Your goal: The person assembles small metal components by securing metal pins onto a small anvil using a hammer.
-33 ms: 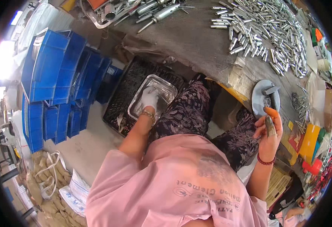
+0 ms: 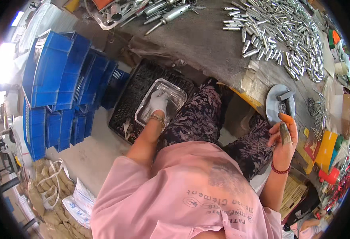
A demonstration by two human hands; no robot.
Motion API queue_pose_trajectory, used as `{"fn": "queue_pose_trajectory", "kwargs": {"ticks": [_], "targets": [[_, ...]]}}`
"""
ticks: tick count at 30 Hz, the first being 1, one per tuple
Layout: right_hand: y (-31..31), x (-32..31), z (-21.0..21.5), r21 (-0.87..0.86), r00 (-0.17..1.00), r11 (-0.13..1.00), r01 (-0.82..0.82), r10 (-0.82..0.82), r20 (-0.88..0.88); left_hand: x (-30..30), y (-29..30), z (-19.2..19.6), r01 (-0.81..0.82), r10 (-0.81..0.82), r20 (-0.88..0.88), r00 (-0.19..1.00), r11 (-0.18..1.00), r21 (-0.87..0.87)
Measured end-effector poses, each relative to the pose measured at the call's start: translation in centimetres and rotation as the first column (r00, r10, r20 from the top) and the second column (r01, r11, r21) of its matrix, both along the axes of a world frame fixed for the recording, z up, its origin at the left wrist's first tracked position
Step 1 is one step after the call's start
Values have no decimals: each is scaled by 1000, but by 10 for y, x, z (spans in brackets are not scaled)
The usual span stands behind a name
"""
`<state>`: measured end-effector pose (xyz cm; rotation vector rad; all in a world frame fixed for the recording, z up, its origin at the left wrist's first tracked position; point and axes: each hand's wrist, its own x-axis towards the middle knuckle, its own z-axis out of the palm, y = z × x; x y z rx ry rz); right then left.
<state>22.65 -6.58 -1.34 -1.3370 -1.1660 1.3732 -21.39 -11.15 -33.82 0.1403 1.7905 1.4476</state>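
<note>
My left hand [image 2: 158,102], in a white glove, reaches down into a shiny metal tray [image 2: 178,87]. Its fingers are curled together against the tray's inside, and whatever they hold is hidden. The tray sits in a black plastic crate [image 2: 121,104] beside my left leg. At the bench edge my right hand [image 2: 283,141] is raised with fingers apart and nothing visible in it. An orange finger cot covers one finger, and a dark, stained cot covers another digit. Just beyond those fingertips stands a round grey metal fixture [image 2: 274,104] with a lever handle [image 2: 286,95].
Many short metal tubes [image 2: 270,36] lie heaped on the workbench [image 2: 207,44]. Larger metal shafts [image 2: 169,16] rest at its far left. Stacked blue bins [image 2: 51,71] stand to my left, above brown sacks [image 2: 49,191]. Small thin parts [image 2: 318,109] lie right of the fixture.
My left hand has shifted very slightly within the metal tray. My right hand stays in nearly the same place beside the fixture.
</note>
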Motion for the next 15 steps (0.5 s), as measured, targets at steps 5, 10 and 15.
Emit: {"fn": "queue_pose_trajectory", "kwargs": {"ticks": [5,10,15], "targets": [[-1,0,-2,26,1000,1000,12,-11,-7,-1,35,-28,-67,63,-122,991,997,-33],[1,1,-8,31,999,1000,-4,6,-53,-12,34,-59,-149,147,-216,965,989,8],[-2,-1,1,11,998,999,44,-43,-53,-25,24,-8,-68,63,83,995,996,58]]}}
